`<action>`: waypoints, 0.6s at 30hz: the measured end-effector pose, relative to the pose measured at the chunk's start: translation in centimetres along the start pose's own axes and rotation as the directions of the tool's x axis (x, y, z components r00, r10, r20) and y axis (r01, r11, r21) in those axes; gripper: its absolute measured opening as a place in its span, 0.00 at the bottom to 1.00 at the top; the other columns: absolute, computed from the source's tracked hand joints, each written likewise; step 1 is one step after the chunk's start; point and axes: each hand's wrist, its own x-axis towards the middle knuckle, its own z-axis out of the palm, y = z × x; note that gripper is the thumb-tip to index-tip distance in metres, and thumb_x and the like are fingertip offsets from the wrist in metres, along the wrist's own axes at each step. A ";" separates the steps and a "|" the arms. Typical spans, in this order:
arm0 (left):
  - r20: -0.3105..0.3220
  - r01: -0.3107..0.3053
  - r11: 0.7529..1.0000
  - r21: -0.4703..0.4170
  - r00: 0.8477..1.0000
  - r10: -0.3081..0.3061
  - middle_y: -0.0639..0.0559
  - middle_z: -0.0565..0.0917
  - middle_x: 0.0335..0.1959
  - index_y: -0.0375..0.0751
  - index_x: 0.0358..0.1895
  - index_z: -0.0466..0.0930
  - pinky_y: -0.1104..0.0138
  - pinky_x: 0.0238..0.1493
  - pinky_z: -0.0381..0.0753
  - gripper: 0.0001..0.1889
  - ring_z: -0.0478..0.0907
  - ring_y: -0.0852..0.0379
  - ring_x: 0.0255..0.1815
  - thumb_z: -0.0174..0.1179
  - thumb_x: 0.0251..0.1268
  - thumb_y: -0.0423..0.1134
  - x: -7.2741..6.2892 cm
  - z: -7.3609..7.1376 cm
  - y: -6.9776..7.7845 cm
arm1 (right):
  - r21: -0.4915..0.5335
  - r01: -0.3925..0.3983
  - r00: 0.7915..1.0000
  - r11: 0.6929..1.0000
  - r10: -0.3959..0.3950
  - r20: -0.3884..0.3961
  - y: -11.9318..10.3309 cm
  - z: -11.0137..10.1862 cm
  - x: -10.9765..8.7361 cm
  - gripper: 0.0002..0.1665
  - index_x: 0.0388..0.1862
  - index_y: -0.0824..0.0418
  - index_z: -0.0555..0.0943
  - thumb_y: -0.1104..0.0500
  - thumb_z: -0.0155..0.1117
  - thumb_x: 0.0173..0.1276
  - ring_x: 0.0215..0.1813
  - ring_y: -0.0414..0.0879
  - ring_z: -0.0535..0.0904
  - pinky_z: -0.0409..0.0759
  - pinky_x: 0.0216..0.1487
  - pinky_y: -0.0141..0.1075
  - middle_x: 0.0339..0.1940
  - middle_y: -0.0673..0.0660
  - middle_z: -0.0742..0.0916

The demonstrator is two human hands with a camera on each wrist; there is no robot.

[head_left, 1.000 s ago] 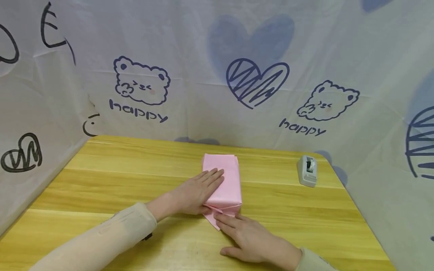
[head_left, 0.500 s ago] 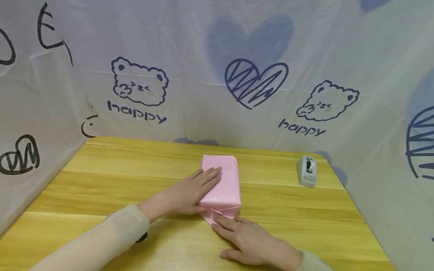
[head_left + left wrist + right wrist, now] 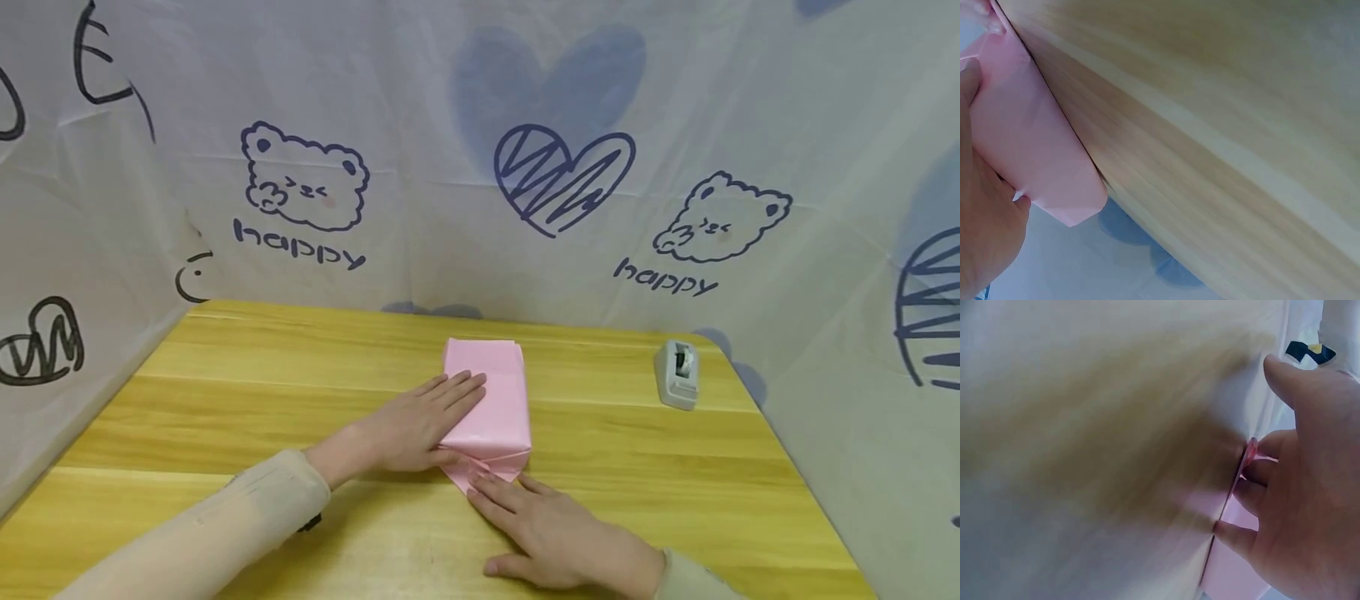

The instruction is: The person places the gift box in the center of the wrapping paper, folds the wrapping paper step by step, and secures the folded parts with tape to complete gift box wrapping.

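Observation:
A box wrapped in pink paper lies on the wooden table, its long side running away from me. My left hand rests on its top with fingers straight, the thumb by the near left edge. At the near end a pointed paper flap sticks out low over the table. My right hand presses on this flap with extended fingers, its thumb apart on the table side. In the left wrist view the box's side shows beside the left hand. The right wrist view shows the right hand's fingers along the paper.
A grey tape dispenser with a roll in it stands at the back right of the table. A white cloth with bear and heart drawings hangs behind the table and along both sides.
The left hand and the box have shifted slightly left. The right fingertips have edged left, and the flap's tip shows closer to the box. The tape dispenser stays in place.

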 end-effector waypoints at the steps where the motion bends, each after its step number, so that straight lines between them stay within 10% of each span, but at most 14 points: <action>1: -0.001 0.000 1.000 0.002 1.000 0.000 0.39 0.49 0.86 0.33 0.84 0.47 0.50 0.83 0.48 0.48 0.46 0.42 0.86 0.50 0.77 0.66 0.0 0.1 0.0 | 0.011 -0.001 1.000 1.000 0.001 0.001 0.0 -0.1 0.0 0.47 0.85 0.58 0.59 0.29 0.41 0.80 0.83 0.44 0.58 0.67 0.77 0.55 0.85 0.55 0.63; 18: -0.008 -0.007 1.000 0.020 1.000 0.008 0.39 0.50 0.85 0.33 0.84 0.48 0.50 0.83 0.49 0.48 0.48 0.41 0.85 0.48 0.78 0.66 0.1 0.1 0.1 | 0.062 -0.023 0.997 0.998 0.019 0.071 -0.6 -0.8 0.2 0.48 0.86 0.57 0.57 0.27 0.37 0.80 0.85 0.45 0.53 0.62 0.79 0.57 0.87 0.51 0.57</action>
